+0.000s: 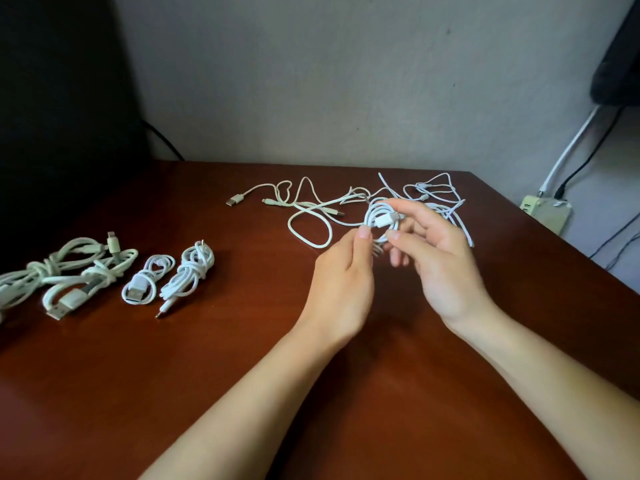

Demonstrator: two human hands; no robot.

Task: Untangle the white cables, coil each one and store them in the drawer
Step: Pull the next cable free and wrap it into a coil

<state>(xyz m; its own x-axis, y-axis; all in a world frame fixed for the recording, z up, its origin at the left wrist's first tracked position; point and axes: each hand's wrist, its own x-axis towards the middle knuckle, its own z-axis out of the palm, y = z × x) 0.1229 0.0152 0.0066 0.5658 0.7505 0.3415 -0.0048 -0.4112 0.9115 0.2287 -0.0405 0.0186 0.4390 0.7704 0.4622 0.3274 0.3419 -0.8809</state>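
White cables (332, 210) lie in a loose tangle on the far right part of the bench (242, 358), close to the wall. Just in front of that tangle, raised off the bench, a small coil (374, 211) of one white cable is held between both hands. The right hand (443, 271) has its fingers (415, 211) curled, with index and thumb clamped on the coil's white plug (386, 220). The left hand (341, 282) grips the coil's lower left side, thumb upright against it; its other fingers are hidden behind the hand. Well apart, along the bench's left side, several wound bundles (188, 271) lie side by side. A power strip (549, 213) sits beyond the bench's right edge.
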